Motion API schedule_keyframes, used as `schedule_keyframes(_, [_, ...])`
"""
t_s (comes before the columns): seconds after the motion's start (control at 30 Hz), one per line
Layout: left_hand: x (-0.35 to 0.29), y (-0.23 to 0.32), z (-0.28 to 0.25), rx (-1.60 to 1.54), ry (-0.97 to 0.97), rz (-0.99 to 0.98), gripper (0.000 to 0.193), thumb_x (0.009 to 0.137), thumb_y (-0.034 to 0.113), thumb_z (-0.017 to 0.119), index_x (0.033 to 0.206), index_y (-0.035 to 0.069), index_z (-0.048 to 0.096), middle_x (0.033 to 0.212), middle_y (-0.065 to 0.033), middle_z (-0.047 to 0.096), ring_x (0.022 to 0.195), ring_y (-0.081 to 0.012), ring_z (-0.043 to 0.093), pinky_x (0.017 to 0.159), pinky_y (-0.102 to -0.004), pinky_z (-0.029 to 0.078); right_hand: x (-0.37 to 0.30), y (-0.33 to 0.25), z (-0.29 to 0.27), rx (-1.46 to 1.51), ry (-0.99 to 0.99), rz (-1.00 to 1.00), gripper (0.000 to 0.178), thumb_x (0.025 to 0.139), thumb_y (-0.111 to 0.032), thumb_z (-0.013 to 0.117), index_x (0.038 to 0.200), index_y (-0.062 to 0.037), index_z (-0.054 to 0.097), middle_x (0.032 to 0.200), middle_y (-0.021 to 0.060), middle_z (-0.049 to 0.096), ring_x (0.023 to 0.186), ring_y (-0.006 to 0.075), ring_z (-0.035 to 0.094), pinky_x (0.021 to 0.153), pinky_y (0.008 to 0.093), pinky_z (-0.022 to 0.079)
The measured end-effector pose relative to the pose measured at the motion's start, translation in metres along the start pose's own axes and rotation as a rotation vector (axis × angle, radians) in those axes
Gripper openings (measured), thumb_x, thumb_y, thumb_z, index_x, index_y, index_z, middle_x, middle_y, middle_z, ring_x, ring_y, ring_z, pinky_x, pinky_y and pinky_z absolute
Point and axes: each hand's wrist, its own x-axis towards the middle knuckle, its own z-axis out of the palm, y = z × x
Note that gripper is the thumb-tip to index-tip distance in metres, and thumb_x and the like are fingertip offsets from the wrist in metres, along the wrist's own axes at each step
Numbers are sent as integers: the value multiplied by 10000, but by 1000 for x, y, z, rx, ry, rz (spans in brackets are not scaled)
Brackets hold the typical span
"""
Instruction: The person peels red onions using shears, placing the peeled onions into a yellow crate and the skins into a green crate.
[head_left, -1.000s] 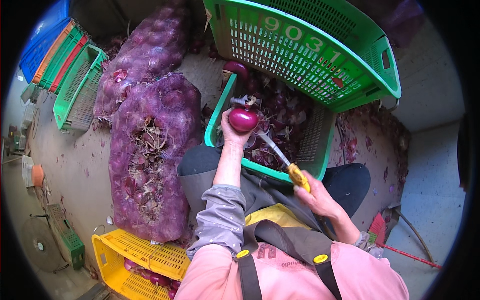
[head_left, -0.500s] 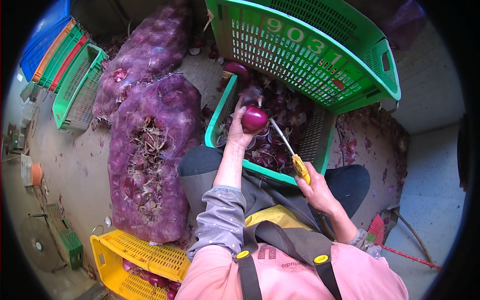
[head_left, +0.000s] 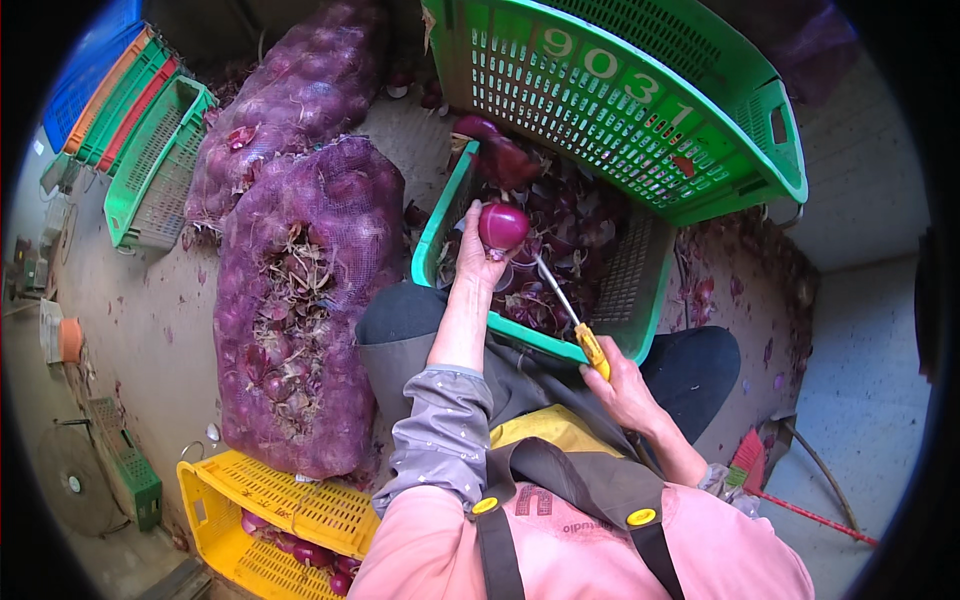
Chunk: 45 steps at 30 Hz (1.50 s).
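Observation:
A glossy red onion (head_left: 503,226) rests in my left hand (head_left: 474,252), whose fingers curl round its left side. The onion's paler end points down toward my wrist. My right hand (head_left: 627,388) grips a knife (head_left: 591,348) by its yellow handle. Its narrow metal blade slants up and left, the tip close to the onion's lower right but apart from it. Both hands are over a green crate (head_left: 655,300) between my knees, which holds loose dark red onion skins (head_left: 545,300). A large piece of dark red skin (head_left: 505,160) shows at the crate's far left corner.
Two purple mesh sacks of onions (head_left: 345,400) stand at left. A yellow crate (head_left: 215,500) with onions lies near the lower left. Beyond my hands a big green crate (head_left: 590,110) tilts up. Stacked crates (head_left: 150,170) stand far left; a red broom (head_left: 750,455) lies at right.
The onion has turned in my left hand and risen slightly, its paler end now facing down. The knife has shifted slightly down and left. A piece of dark skin has appeared by the crate's far corner.

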Motion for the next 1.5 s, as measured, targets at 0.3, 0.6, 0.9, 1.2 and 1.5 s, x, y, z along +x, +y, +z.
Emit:
schedule_keyframes(0.3, [-35,5,11,109,-324,-97,346,786,320,609,1037,92,541,958,-88,596,817,-248,610,669,-436,528,48,51,28,-154,181,-84,552,808,-290,573,1192,64,396,1141,216,502,1022,337,505,889,393,395])
schedule_keyframes(0.6, [-158,7,11,531,-440,-18,664,751,178,619,1332,128,301,1307,-188,344,1152,-229,403,929,-349,389,126,59,-5,531,290,201,348,847,-202,491,1152,-42,445,1039,83,560,844,206,596,715,344,484])
schedule_keyframes(0.9, [-411,234,-213,598,1035,1003,367,686,293,721,926,49,588,869,-44,569,788,-140,546,679,-281,466,48,47,37,-670,-17,-167,817,609,-244,738,1264,10,321,1164,189,472,1075,330,465,886,404,388])
schedule_keyframes(1.2, [-535,214,-370,1473,2264,425,285,703,239,673,861,8,623,821,-156,611,773,-291,574,744,-380,438,24,36,58,-1033,43,-84,861,561,-98,668,1302,7,242,1098,155,476,1041,302,470,838,428,371])
schedule_keyframes(1.5, [-238,225,-328,1566,1051,515,280,737,246,617,940,54,637,884,-147,639,820,-290,616,767,-358,471,20,34,63,-1048,6,-17,846,562,-113,663,1290,-3,247,1081,170,486,1027,313,483,833,433,385])
